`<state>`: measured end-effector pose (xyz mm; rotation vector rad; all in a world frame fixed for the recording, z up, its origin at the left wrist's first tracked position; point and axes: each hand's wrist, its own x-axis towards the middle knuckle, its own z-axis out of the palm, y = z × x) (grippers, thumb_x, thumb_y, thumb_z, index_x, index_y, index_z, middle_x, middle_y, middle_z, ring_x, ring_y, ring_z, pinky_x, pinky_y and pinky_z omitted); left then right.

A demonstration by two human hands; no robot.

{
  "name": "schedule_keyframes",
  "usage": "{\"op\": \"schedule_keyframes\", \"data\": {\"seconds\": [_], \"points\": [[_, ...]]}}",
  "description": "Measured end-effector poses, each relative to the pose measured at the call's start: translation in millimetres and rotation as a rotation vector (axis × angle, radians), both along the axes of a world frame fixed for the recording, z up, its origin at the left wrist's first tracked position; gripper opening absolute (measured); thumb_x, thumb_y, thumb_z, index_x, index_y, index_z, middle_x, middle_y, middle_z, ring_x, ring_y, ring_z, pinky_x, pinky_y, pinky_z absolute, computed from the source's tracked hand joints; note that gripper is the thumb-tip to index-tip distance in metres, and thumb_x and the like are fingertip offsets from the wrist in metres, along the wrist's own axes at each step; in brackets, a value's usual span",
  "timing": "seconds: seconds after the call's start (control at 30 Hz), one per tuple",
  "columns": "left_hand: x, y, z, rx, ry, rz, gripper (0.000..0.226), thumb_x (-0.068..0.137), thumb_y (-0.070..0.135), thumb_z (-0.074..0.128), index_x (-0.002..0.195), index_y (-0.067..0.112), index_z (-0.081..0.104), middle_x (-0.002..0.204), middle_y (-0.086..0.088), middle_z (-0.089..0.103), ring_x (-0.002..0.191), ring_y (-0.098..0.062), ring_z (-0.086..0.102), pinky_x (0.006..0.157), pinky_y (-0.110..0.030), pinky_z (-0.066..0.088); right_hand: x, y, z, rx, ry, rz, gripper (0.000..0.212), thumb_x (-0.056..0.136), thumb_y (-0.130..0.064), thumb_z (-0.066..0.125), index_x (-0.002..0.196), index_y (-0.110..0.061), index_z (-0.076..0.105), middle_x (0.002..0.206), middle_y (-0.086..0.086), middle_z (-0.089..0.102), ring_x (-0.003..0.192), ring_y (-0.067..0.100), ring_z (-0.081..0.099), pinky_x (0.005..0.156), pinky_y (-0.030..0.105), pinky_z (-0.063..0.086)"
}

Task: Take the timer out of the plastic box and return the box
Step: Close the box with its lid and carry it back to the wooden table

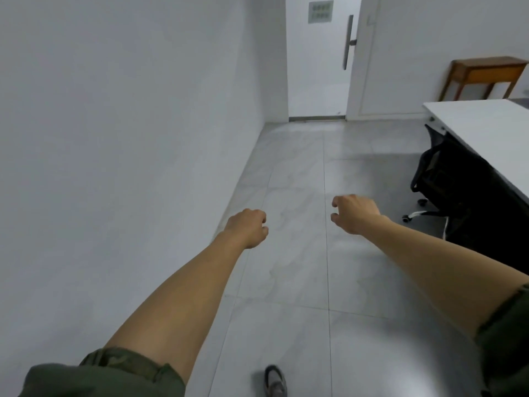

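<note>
Both arms reach forward over a grey tiled floor [297, 253], bare from the rolled olive sleeves [120, 371] down. The left hand [249, 227] hangs with its back up and its fingers curled under into a loose fist; nothing shows inside it. The right hand [353, 213] is also knuckles-up, its thumb and fingers bent inward like a claw with a gap between them, and it holds nothing. The two hands are well apart from each other, with bare floor between them, and neither touches anything.

Neither the timer nor the plastic box is anywhere in view, so I cannot tell where they are.

A plain white wall [128, 124] runs along the left side. Straight ahead, at the far end of the floor, stands a white door [317, 81] with a long upright metal handle [348, 43] and a small frosted panel [320, 12] near its top. On the right, the corner of a white table [486, 121] comes into the picture, and a black office chair [446, 181] on a wheeled base sits tucked against its edge. Further back, against the right-hand wall, stands a small wooden side table [486, 73].

At the bottom edge, between the arms, the toe of a dark shoe [275, 382] rests on the tiles.
</note>
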<state>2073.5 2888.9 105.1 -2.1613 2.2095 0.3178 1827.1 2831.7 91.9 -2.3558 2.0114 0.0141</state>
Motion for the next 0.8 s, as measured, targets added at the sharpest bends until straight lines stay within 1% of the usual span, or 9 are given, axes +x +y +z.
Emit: {"op": "schedule_keyframes", "data": {"seconds": [0.17,0.2,0.33,0.43,0.63,0.7,0.8], "points": [[7,-153,-15,0.009,-0.005,-0.047,0.041,0.096,0.033,0.045,0.133,0.016,0.052,0.132,-0.01,0.056,0.114,-0.028,0.057,0.09,-0.036,0.047,3,-142,-17,0.008,0.015,-0.036,0.034,0.092,-0.03,0.052,0.12,-0.014,0.06,0.119,0.01,0.064,0.105,0.032,0.062,0.08,0.035,0.048],[8,-190,-12,0.007,-0.011,-0.064,0.041,0.096,0.033,0.045,0.133,0.016,0.052,0.132,-0.01,0.056,0.115,-0.028,0.057,0.09,-0.036,0.047,3,-176,-14,0.004,0.018,-0.048,0.034,0.092,-0.03,0.052,0.121,-0.014,0.059,0.12,0.01,0.064,0.105,0.032,0.062,0.08,0.035,0.048],[10,-295,2,-0.015,-0.015,-0.102,0.04,0.096,0.033,0.045,0.132,0.016,0.052,0.132,-0.009,0.056,0.115,-0.028,0.057,0.089,-0.035,0.045,-1,-267,2,-0.014,0.012,-0.082,0.034,0.094,-0.03,0.05,0.122,-0.013,0.058,0.119,0.01,0.063,0.104,0.032,0.062,0.079,0.036,0.048],[1,-378,7,0.004,-0.011,-0.144,0.04,0.096,0.032,0.046,0.131,0.016,0.053,0.13,-0.009,0.057,0.113,-0.028,0.058,0.089,-0.036,0.047,-12,-338,6,0.001,0.011,-0.12,0.033,0.093,-0.031,0.05,0.121,-0.013,0.058,0.118,0.011,0.064,0.103,0.032,0.062,0.08,0.037,0.049],[-23,-528,-8,0.025,-0.021,-0.201,0.039,0.096,0.031,0.045,0.131,0.015,0.053,0.128,-0.01,0.058,0.11,-0.028,0.059,0.088,-0.036,0.048,-34,-483,-14,0.03,0.005,-0.174,0.033,0.093,-0.03,0.05,0.121,-0.014,0.059,0.117,0.009,0.065,0.103,0.032,0.063,0.08,0.036,0.05],[-34,-594,-15,0.017,-0.021,-0.198,0.039,0.096,0.031,0.045,0.131,0.016,0.053,0.128,-0.01,0.058,0.111,-0.028,0.059,0.088,-0.036,0.047,-44,-550,-23,0.019,-0.01,-0.181,0.033,0.091,-0.028,0.05,0.119,-0.014,0.059,0.115,0.008,0.065,0.102,0.031,0.063,0.08,0.036,0.051],[-49,-674,-13,0.019,-0.011,-0.195,0.04,0.097,0.031,0.045,0.132,0.015,0.052,0.129,-0.01,0.057,0.112,-0.028,0.058,0.089,-0.036,0.047,-55,-632,-22,0.037,-0.023,-0.164,0.033,0.092,-0.029,0.05,0.121,-0.014,0.058,0.117,0.008,0.064,0.103,0.031,0.062,0.078,0.036,0.049]]}}
